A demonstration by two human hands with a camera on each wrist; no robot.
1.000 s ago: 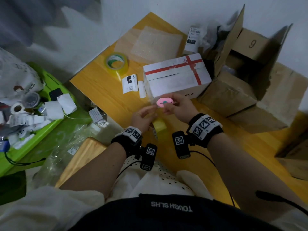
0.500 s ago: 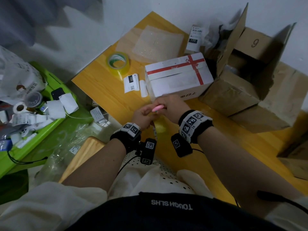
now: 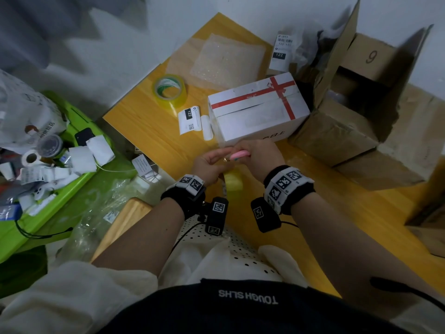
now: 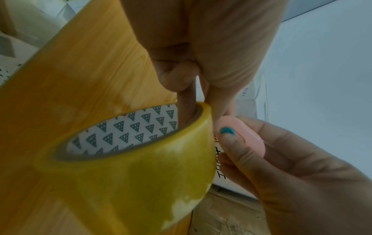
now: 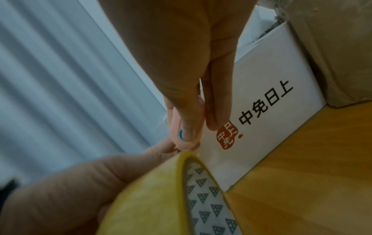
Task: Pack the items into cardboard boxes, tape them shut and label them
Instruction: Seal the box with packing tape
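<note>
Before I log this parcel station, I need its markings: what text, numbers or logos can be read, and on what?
"中免日上": side of the white box.
"9": brown carton flap.
"122": label on the table.
"122": upright label; its barcode print is too small.
"TOUGH SLHS", upside down: black garment.

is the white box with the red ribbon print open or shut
Shut. The white box has its top flaps lying flat and meeting along a seam in the head view; whether tape already covers it, cannot tell.

The wooden worktop (image 3: 144,116) carries a white box (image 3: 260,114) just beyond the grips, a tape roll (image 3: 170,90) farther left, and brown cartons (image 3: 349,131) right.
</note>
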